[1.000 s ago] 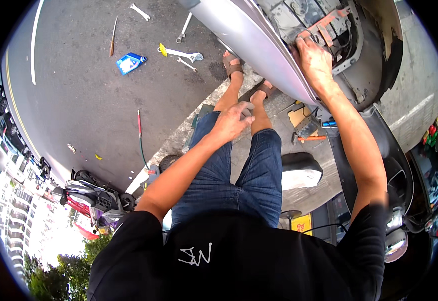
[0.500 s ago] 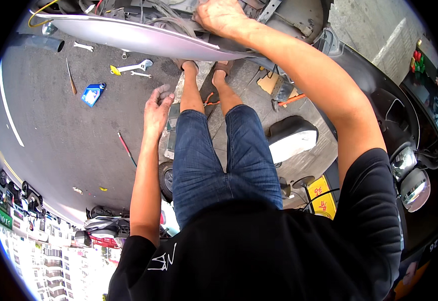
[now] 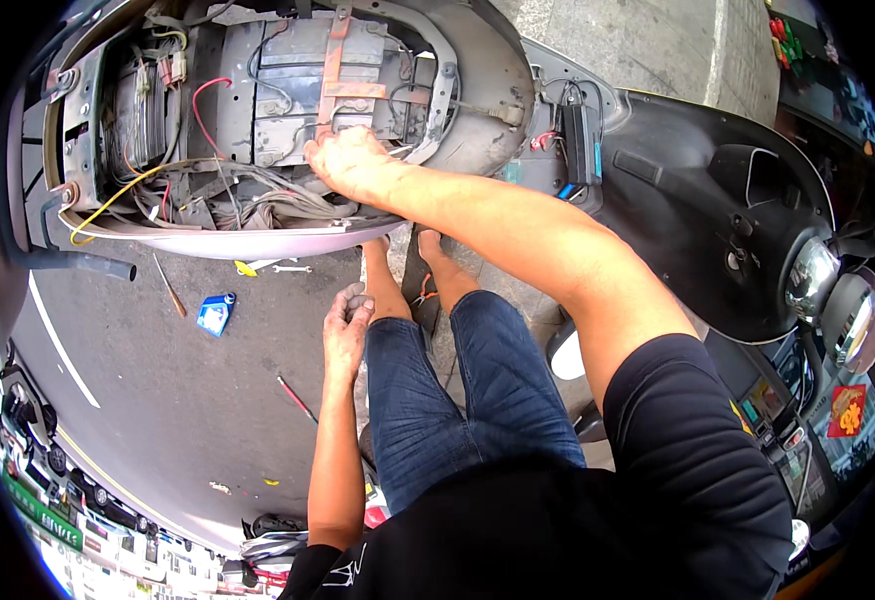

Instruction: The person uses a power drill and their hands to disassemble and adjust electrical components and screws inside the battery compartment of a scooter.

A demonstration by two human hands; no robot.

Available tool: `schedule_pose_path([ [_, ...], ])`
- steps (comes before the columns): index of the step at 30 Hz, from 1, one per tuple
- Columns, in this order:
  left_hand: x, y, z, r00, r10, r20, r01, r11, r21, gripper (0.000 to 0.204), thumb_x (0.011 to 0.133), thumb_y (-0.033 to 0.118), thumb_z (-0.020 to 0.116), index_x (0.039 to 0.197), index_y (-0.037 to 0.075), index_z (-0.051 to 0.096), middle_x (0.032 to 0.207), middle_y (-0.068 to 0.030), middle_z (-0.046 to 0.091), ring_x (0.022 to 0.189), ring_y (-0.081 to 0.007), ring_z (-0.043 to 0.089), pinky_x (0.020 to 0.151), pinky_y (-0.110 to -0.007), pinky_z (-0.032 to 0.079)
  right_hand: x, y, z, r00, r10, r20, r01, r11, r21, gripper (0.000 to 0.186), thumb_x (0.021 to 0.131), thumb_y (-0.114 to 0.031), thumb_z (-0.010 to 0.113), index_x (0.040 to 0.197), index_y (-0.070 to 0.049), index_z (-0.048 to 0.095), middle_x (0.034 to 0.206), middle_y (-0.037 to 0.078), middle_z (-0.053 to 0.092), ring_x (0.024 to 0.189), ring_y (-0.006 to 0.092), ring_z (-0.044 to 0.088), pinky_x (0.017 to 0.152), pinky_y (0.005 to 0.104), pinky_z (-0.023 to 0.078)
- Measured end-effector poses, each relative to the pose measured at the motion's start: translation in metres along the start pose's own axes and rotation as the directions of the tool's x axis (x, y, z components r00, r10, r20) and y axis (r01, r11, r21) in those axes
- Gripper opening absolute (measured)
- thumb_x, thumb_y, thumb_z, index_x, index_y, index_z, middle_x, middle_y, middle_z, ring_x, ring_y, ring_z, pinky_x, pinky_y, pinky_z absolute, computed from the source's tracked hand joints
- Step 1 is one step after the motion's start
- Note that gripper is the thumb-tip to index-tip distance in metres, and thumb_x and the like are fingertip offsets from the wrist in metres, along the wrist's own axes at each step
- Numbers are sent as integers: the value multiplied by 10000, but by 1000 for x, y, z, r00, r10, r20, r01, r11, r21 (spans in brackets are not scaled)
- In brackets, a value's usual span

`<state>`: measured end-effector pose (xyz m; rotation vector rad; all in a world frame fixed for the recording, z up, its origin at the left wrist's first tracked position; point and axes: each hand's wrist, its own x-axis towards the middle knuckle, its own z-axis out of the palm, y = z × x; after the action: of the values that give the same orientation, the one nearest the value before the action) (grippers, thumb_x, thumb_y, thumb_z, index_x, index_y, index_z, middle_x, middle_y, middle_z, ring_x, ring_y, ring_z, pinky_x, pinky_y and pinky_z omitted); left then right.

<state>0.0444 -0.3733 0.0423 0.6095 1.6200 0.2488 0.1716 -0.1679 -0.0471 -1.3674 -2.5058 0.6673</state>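
My right hand (image 3: 352,163) reaches over the near rim of an uncovered scooter body (image 3: 257,241). Its fingers are closed at the lower end of an orange strap (image 3: 333,62); the fingertips are partly hidden. That strap crosses a bank of grey batteries (image 3: 302,75) joined by dark cables. Beside my wrist runs a bundle of grey wires (image 3: 277,190), with a yellow wire (image 3: 122,198) curving out over the rim. Low at my left side hangs my left hand (image 3: 345,322), fingers loosely bent and nothing visible in them.
On the asphalt lie a blue bottle (image 3: 215,313), a screwdriver (image 3: 170,287), a wrench (image 3: 292,268) and a red-handled rod (image 3: 295,397). Orange-handled pliers (image 3: 424,288) lie by my feet. The scooter's black front panel (image 3: 697,190) and mirror (image 3: 855,318) stand at the right.
The view has tipped forward, bringing the batteries and strap into sight. My right hand now sits at the strap's lower end; my left hand still hangs low, its fingers a little more bent.
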Motion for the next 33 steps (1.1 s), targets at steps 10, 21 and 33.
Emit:
schedule_pose_path([
  [10, -9, 5, -17, 999, -49, -2, 49, 996, -72, 351, 878, 69, 583, 1215, -15, 536, 944, -57, 613, 854, -126, 562, 814, -268, 454, -2, -6, -11, 997, 1, 77, 4, 998, -55, 207, 823, -204, 476, 716, -87, 609, 677, 100, 652, 606, 260, 648, 539, 402, 506],
  [21, 9, 33, -68, 997, 22, 72, -30, 993, 117, 325, 882, 106, 603, 1184, -4, 557, 936, -58, 634, 828, -114, 566, 770, -252, 456, 14, -13, -9, 979, 50, 199, -42, 998, -45, 224, 829, -196, 500, 780, -105, 699, 765, 67, 689, 737, 234, 678, 592, 391, 518],
  [33, -13, 105, -70, 962, 198, 186, -244, 930, 276, 358, 879, 128, 637, 1214, 36, 550, 979, -73, 654, 888, -140, 605, 811, -287, 484, -5, 1, -6, 1000, 17, -15, -16, 999, 35, 345, 885, -227, 417, 678, -70, 643, 703, 118, 664, 685, 292, 654, 689, 408, 514],
])
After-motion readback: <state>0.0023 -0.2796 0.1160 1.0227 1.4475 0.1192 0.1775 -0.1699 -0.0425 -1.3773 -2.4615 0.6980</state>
